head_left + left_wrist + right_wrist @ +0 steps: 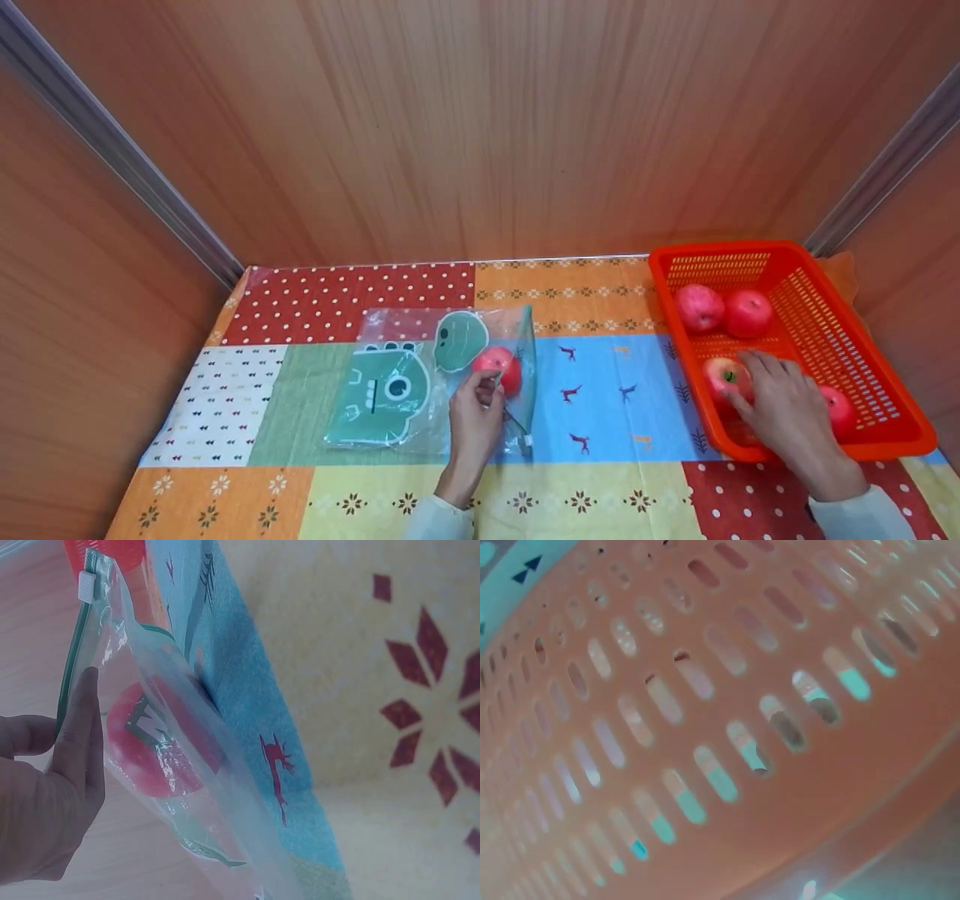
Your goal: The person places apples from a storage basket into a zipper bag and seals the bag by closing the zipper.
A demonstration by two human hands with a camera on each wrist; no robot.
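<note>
My left hand (pixel 476 416) pinches the green zip edge of a clear zipper bag (pixel 442 420) between thumb and fingers. In the left wrist view a white slider (pixel 87 586) sits near the end of the green strip. Inside the bag, near its opening, lies a red apple (pixel 496 366). My right hand (pixel 787 405) reaches into an orange-red basket (pixel 682 367), its thumb over the lower right of a paler apple (pixel 724 375), its forefinger at the far side. Whether it grips this apple I cannot tell. Another apple (pixel 836 411) is partly hidden behind this hand.
Two more apples (pixel 700 307) sit together at the basket's far left. A patchwork cloth (pixel 600 487) covers the table, with wooden panels (pixel 525 135) at the back and sides. The right wrist view is filled by the slotted basket wall (pixel 705 712).
</note>
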